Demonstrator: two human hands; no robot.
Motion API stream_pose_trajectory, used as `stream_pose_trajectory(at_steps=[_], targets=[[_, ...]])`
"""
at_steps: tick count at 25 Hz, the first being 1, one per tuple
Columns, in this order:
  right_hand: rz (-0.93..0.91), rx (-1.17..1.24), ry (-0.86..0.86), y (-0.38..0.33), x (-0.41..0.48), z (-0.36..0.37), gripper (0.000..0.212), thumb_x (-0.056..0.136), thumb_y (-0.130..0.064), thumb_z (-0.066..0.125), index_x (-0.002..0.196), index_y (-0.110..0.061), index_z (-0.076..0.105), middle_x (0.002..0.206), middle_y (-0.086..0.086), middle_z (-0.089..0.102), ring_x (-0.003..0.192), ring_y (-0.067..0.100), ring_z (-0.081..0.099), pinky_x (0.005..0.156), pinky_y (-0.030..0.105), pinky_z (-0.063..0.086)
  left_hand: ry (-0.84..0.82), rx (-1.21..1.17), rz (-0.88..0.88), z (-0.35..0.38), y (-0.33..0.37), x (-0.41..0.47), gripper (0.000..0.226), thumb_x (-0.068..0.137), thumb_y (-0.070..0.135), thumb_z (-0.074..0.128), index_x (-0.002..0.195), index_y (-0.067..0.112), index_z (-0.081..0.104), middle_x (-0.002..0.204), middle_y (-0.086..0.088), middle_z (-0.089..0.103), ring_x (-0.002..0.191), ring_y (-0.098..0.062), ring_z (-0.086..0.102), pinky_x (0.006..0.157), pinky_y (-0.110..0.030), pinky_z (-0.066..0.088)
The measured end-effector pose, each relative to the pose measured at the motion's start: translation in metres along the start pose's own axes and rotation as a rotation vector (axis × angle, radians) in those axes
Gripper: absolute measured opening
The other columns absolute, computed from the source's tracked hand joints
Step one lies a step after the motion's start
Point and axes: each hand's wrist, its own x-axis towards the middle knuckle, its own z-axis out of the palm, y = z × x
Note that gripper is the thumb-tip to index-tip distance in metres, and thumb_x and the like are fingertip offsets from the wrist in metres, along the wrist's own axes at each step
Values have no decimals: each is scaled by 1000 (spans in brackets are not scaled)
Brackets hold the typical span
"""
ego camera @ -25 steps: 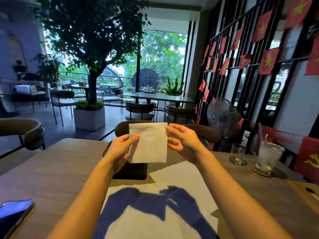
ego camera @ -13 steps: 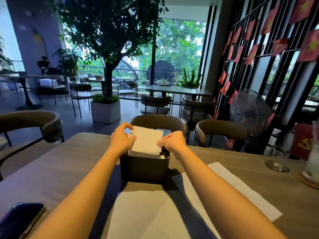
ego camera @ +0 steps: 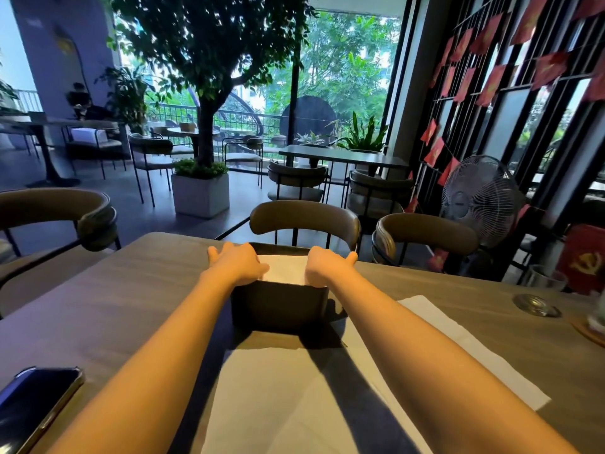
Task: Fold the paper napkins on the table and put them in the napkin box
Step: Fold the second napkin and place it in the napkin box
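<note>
A dark square napkin box [ego camera: 278,309] stands on the table in front of me. A white folded napkin [ego camera: 284,268] lies flat in its open top. My left hand [ego camera: 235,265] is on the napkin's left edge and my right hand [ego camera: 324,267] on its right edge, fingers curled down onto the paper at the box rim. The fingertips are partly hidden inside the box. Nearer to me, unfolded white napkins [ego camera: 278,388] lie spread on the table, with another sheet [ego camera: 458,348] reaching out under my right forearm.
A dark phone [ego camera: 32,404] lies at the near left of the wooden table [ego camera: 131,296]. At the far right are a metal dish [ego camera: 535,304], an empty glass [ego camera: 545,278] and a drink on a coaster [ego camera: 592,326]. Chairs [ego camera: 304,217] stand behind the table.
The folded napkin was held up in the air by both hands, then lowered onto the box. Now it sits down flat inside the box top with both hands pressed lower on it.
</note>
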Motion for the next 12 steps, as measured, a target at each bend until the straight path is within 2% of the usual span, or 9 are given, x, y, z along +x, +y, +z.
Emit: stream_pose_trajectory(at_steps=[1,3,5,7,9,11,12], targets=[[-9,-22,-23,0,1,0,16,88,-5,43,102,-14,41,79,7,44,121,34,47,110,59,9,-35,26,-2,1,-1,3,34,86,44,50,99,17,68,125,-11,55,130,-31,32,104,-52,20],[-25,-34,-32,0,1,0,14,91,-11,47,104,-14,44,87,7,48,121,34,47,111,61,7,-89,22,-18,2,-3,6,36,83,45,52,103,19,66,134,-14,47,135,-36,23,107,-55,15],[-33,21,46,2,-1,2,16,91,-18,53,105,-12,49,95,7,54,117,32,51,112,61,4,-86,-7,-14,-1,-3,4,28,83,43,53,95,21,67,131,-14,48,134,-36,22,108,-56,14],[-50,113,225,7,-3,3,15,89,-25,57,95,-12,55,96,6,64,113,31,53,112,61,4,-1,10,16,-3,3,-4,25,87,39,50,86,22,68,116,-11,56,131,-32,25,106,-53,17],[-89,256,395,16,-7,0,16,88,-29,57,86,-15,65,87,3,68,104,26,58,112,59,13,170,10,40,-9,13,-20,30,90,37,46,81,20,69,90,-6,56,123,-30,31,99,-49,22],[-87,407,490,35,-16,-9,23,88,-27,55,72,-16,67,69,0,63,89,23,60,104,52,26,348,-84,61,-15,26,-35,34,91,33,45,71,17,68,71,-1,48,112,-28,37,91,-45,25],[-52,449,517,49,-22,-14,26,88,-26,54,72,-12,70,67,1,60,86,24,60,97,46,29,411,-149,85,-17,35,-43,35,90,33,45,69,16,68,69,0,48,108,-26,38,89,-43,26]])
